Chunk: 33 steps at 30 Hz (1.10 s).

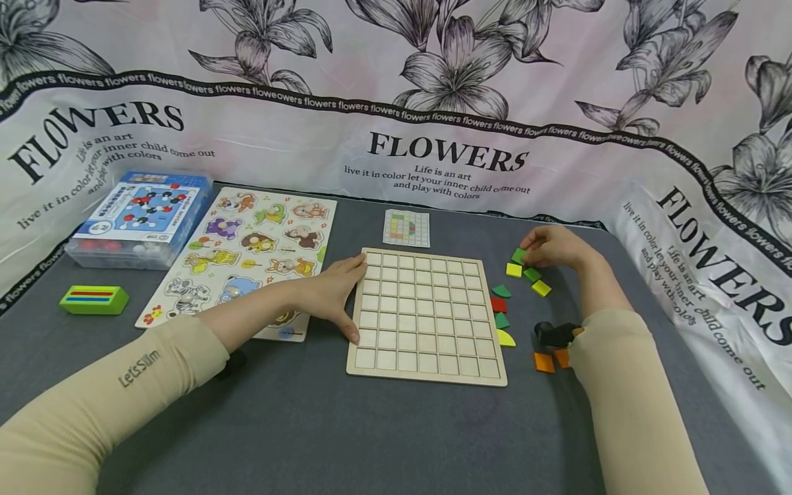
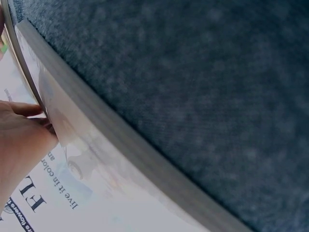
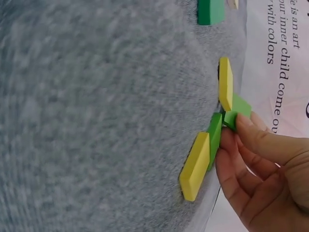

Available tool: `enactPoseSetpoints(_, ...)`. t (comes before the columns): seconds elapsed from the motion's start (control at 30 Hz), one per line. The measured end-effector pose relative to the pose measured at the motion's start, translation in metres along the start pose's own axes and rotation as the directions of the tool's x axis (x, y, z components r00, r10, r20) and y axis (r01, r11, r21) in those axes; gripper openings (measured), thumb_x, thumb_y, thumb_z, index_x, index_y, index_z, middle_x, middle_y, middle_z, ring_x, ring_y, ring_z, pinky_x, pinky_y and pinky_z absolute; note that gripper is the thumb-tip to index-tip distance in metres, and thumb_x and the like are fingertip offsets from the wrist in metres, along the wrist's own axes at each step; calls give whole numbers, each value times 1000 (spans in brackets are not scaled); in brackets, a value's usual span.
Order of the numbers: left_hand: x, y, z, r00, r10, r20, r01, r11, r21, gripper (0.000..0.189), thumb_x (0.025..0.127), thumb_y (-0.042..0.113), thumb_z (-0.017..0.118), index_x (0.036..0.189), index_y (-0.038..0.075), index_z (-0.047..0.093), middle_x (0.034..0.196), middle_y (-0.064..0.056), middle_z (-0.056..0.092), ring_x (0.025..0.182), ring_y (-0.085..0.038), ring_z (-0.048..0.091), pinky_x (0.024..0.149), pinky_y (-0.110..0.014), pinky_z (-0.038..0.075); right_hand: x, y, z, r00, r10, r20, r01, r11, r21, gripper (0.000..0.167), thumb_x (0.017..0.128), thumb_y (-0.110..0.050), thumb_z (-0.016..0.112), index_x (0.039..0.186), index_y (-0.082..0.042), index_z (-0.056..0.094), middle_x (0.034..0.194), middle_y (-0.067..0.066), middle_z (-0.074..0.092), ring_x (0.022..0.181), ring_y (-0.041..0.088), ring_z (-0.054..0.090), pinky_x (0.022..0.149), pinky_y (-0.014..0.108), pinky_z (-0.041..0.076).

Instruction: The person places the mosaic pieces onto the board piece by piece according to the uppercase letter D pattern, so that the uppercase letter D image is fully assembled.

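A wooden grid board [image 1: 427, 316] lies on the grey cloth, its squares bare. Spread along its left edge, my left hand [image 1: 334, 295] touches the rim with thumb and fingertips. My right hand [image 1: 551, 246], to the right of the board's far corner, pinches a green square block [image 3: 240, 107] between thumb and fingers. Right beside those fingers are a yellow block [image 3: 225, 84], another green block [image 3: 214, 137] and a second yellow block [image 3: 195, 166]. Closer to the board's right edge lie a red block [image 1: 498, 304], green pieces [image 1: 502, 320] and a yellow rounded piece [image 1: 506, 338].
Orange blocks [image 1: 544, 362] lie by the right sleeve. A small pattern card [image 1: 406, 228] sits behind the board. On the left are an animal puzzle board [image 1: 247, 240], a clear box with a blue lid [image 1: 145, 213] and a lime green block [image 1: 94, 300]. Printed cloth [image 1: 445, 158] hangs behind.
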State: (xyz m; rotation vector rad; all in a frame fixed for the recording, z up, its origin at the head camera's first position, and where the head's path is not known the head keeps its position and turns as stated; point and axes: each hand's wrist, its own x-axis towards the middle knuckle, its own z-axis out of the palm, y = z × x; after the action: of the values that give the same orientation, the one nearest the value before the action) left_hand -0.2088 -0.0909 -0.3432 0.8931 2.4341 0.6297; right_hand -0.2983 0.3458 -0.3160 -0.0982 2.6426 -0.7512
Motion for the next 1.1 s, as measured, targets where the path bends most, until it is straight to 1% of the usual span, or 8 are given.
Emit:
enactPoseSetpoints(0.17,-1,1,0,1000,-7,-2,7,1000,9,134,69,46,89,156,-7,1,165,-26,-10,154,-45,-5,125,-60,10,0,-11,-1,996,-50,-80,53,998,31,37,94,-17,67,125,3,57,110,15,60,92,18,60,81,32,57)
enactPoseSetpoints(0.3,-1,1,1,1000,-9,-5,9,1000,15,134,69,46,89,156,-7,2,165,-26,-10,154,-46,-5,125,-60,11,2,-27,1,989,-93,-113,101,993,69,38,95,-18,66,127,0,57,110,10,60,91,14,61,84,31,56)
enactPoseSetpoints(0.4,-2,1,1,1000,-8,-4,8,1000,15,134,69,46,89,156,-7,2,165,-26,-10,154,-45,-5,125,-60,10,5,-40,5,985,-119,-128,132,986,101,37,94,-17,67,126,-1,58,104,6,61,87,13,63,84,32,57)
enactPoseSetpoints(0.53,-2,1,1,1000,-7,0,7,1000,11,134,69,46,89,157,-7,1,165,-25,-11,154,-45,-6,125,-60,10,6,-60,11,975,-168,-143,187,974,131,35,93,-15,69,123,0,60,96,2,61,83,14,63,80,30,58)
enactPoseSetpoints(0.73,-2,2,0,1000,-7,-3,7,1000,14,134,69,45,89,157,-7,2,165,-25,-10,154,-44,-5,125,-59,11,3,-97,26,962,-247,-117,263,953,151,30,91,-12,70,118,-1,64,98,4,62,87,14,60,83,34,59)
enactPoseSetpoints(0.9,-1,1,1,1000,-3,-10,3,1000,24,135,68,46,89,157,-7,2,165,-25,-10,155,-44,-5,125,-59,11,6,-120,42,950,-302,-84,312,937,155,26,89,-9,71,113,-1,66,103,8,65,92,14,61,85,37,60)
enactPoseSetpoints(1.0,-1,0,2,1000,-2,-9,3,1000,31,135,68,47,89,157,-7,2,165,-25,-10,155,-44,-5,125,-59,11,8,-132,52,945,-322,-51,326,932,157,25,88,-7,72,112,-2,67,105,10,66,91,14,63,87,40,60)
enactPoseSetpoints(1.1,-1,1,2,1000,0,-11,0,999,36,135,68,48,89,157,-7,2,165,-26,-10,154,-44,-5,125,-59,11,9,-144,61,937,-349,-11,346,925,158,23,89,-8,71,111,-2,67,102,10,67,87,15,66,87,40,60)
